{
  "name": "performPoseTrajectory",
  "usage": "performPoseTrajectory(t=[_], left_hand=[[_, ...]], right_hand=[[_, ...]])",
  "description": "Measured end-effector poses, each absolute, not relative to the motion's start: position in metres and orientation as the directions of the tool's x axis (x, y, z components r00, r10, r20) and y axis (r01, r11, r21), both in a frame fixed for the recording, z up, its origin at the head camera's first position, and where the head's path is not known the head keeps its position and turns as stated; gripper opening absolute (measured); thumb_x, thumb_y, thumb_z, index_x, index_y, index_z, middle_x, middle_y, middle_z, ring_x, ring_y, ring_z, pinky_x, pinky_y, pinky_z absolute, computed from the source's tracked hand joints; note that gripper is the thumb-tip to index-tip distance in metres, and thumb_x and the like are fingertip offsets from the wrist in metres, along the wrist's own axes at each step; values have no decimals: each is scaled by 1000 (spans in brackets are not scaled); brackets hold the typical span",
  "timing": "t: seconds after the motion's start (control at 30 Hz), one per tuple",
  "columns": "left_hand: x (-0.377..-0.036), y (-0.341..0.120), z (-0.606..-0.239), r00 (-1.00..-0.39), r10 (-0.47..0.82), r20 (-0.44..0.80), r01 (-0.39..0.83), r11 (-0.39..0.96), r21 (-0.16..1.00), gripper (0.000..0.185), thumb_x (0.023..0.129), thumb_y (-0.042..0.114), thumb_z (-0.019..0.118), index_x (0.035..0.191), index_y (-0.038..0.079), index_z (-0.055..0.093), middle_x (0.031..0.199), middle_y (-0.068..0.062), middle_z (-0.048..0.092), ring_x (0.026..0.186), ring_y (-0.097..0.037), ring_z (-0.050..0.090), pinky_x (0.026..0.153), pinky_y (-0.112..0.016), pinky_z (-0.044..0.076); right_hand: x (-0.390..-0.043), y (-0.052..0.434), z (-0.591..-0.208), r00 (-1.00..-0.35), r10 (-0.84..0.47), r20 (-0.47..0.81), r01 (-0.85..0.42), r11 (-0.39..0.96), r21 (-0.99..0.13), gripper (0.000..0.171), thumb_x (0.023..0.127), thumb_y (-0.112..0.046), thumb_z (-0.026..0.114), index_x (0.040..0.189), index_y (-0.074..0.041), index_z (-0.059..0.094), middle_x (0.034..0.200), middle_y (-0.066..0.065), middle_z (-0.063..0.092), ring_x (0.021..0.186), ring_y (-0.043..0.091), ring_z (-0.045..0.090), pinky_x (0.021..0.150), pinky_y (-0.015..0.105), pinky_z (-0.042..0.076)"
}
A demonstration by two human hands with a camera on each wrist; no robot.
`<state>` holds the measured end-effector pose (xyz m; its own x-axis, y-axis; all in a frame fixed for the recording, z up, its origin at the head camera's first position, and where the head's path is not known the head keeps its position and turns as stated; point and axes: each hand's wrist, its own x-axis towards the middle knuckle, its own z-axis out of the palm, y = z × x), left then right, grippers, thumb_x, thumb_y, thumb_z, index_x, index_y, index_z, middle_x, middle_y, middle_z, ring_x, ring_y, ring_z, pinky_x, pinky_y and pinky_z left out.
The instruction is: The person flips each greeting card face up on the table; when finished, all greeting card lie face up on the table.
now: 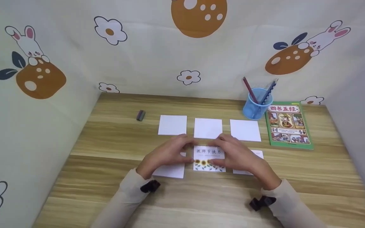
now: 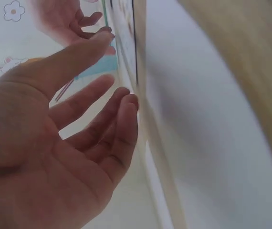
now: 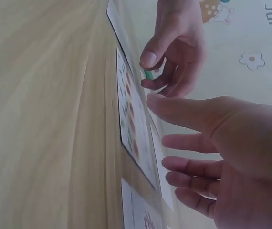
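Note:
A card printed with sunflowers and Chinese characters lies flat on the wooden table. My left hand is over the card's left side, partly covering a white card. On its other side my right hand has its thumb and fingertips above the card, and a printed card lies partly hidden beneath. Both wrist views show loosely bent fingers with nothing between them; the right wrist view shows the sunflower card below the fingers. Three blank white cards form a row behind.
A blue mesh pen cup with pencils stands at the back right, beside a green-edged picture book. A small dark sharpener-like block lies at the back left. A patterned cloth hangs behind the table.

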<state>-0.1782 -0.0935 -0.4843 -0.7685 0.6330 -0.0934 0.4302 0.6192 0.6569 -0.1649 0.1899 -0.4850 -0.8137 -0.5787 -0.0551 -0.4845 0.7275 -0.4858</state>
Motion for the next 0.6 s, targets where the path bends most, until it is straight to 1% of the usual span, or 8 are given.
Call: performPoseTrajectory(t=[0.07, 0.1, 0.17, 0.23, 0.3, 0.43, 0.53, 0.6], left_hand=[[-174, -105, -481, -773, 624, -111, 424, 640, 641, 63, 88, 26, 92, 143, 8, 68, 140, -10, 70, 133, -29, 62, 117, -47, 51], [-171, -111, -480, -780, 614, -118, 417, 652, 633, 64, 86, 27, 93, 143, 9, 69, 143, -10, 69, 137, -30, 61, 121, -49, 49], [-165, -125, -479, -796, 593, -125, 405, 673, 619, 68, 83, 29, 96, 142, 9, 69, 147, -12, 66, 140, -33, 59, 122, -51, 48], [-160, -139, -479, -813, 568, -129, 392, 697, 601, 71, 80, 29, 98, 142, 9, 68, 147, -13, 64, 137, -34, 60, 119, -53, 50], [-156, -151, -480, -829, 542, -137, 379, 725, 575, 74, 77, 29, 100, 141, 11, 68, 144, -13, 63, 132, -34, 62, 114, -54, 53], [-150, -166, -479, -849, 503, -162, 355, 769, 531, 84, 71, 29, 103, 144, 13, 65, 141, -11, 59, 128, -32, 59, 110, -54, 54], [-148, -171, -479, -853, 495, -166, 350, 777, 524, 88, 69, 27, 105, 146, 14, 64, 140, -11, 58, 127, -32, 56, 108, -55, 54], [-148, -173, -479, -852, 495, -170, 347, 778, 523, 90, 69, 27, 105, 147, 14, 63, 141, -11, 58, 129, -32, 55, 109, -55, 53]], right_hand=[[-164, 182, -484, -802, -597, -24, -513, 708, -485, 59, 92, -44, 86, 143, -19, 69, 126, 3, 67, 112, 18, 59, 100, 43, 54], [-163, 178, -485, -795, -607, -7, -529, 698, -482, 58, 92, -43, 86, 142, -19, 69, 125, 3, 67, 111, 18, 59, 99, 43, 55], [-162, 168, -486, -777, -629, 19, -561, 678, -475, 56, 93, -42, 86, 141, -18, 69, 124, 4, 67, 110, 19, 59, 98, 44, 55], [-160, 157, -487, -761, -648, 36, -584, 660, -472, 56, 92, -42, 86, 139, -17, 69, 125, 4, 67, 111, 20, 60, 96, 44, 56], [-159, 145, -489, -746, -664, 51, -603, 642, -473, 56, 92, -41, 87, 139, -16, 69, 128, 5, 67, 115, 22, 61, 98, 45, 57], [-156, 119, -495, -723, -689, 47, -623, 621, -475, 59, 91, -41, 87, 141, -14, 68, 131, 6, 67, 116, 22, 62, 99, 45, 58], [-154, 98, -500, -709, -704, 43, -645, 623, -442, 64, 90, -47, 87, 141, -12, 67, 128, 5, 67, 112, 21, 63, 95, 41, 58], [-152, 86, -501, -708, -705, 36, -652, 634, -415, 72, 87, -52, 89, 141, -11, 66, 126, 5, 66, 111, 21, 63, 93, 40, 58]])
